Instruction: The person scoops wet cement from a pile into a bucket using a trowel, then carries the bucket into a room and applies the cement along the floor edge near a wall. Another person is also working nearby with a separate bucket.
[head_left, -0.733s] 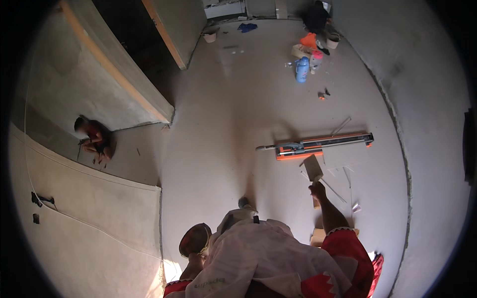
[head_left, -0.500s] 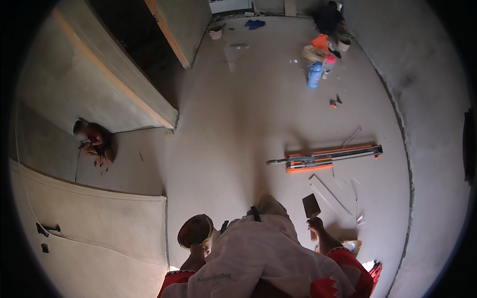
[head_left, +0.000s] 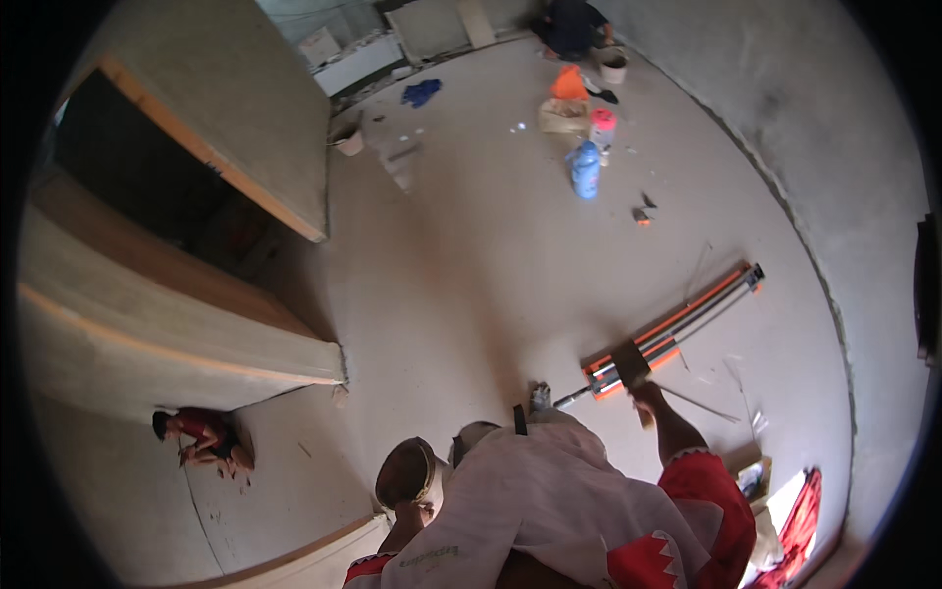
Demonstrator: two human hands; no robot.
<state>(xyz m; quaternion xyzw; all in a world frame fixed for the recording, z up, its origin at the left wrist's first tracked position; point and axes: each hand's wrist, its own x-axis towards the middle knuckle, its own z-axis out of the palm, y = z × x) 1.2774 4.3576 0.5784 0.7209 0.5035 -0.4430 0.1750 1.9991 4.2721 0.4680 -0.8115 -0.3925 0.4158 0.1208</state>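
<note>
My left hand (head_left: pixel 417 513) is closed on the rim of a small bucket (head_left: pixel 404 475), which hangs tilted beside my left hip. The bucket's inside looks brown and smeared; whether anything is in it cannot be made out. Off to the right, my right hand (head_left: pixel 646 397) grips the light handle of a trowel with a dark rectangular blade (head_left: pixel 631 362). That blade is held out in front of me and covers part of an orange and black tile cutter (head_left: pixel 702 312) on the floor. Long thin strips (head_left: pixel 699 402) lie next to the cutter.
A blue bottle (head_left: pixel 585 171), a pink-lidded jar (head_left: pixel 602 126) and a bag (head_left: pixel 564 116) stand ahead. One person (head_left: pixel 572 27) crouches at the far end, another (head_left: pixel 206 440) sits at left. A wall end (head_left: pixel 329 363) juts in from the left; buckets (head_left: pixel 346 139) stand farther off.
My view has swung to the left and I have moved forward. The trowel in my right hand now overlaps the tile cutter. Both hands keep hold of the same things.
</note>
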